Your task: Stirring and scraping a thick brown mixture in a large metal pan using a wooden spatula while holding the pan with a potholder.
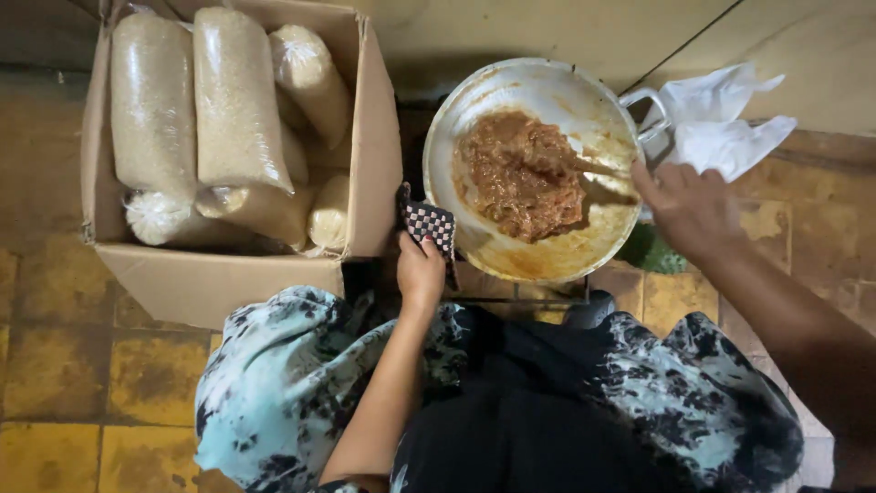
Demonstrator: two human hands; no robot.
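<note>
A round metal pan (511, 91) sits in front of me with a mound of brown cooked food (522, 175) in its middle. My left hand (420, 272) grips a black-and-white checkered cloth (429, 224) against the pan's left rim. My right hand (686, 208) holds the handle of a utensil (602, 169) whose end lies in the food. The pan's bottom is smeared with orange sauce.
An open cardboard box (374, 164) at the left holds several clear bags of pale grain (235, 100). A white plastic bag (721, 123) lies right of the pan by its handle (650, 114). Yellow floor tiles (55, 365) surround my patterned clothing (283, 374).
</note>
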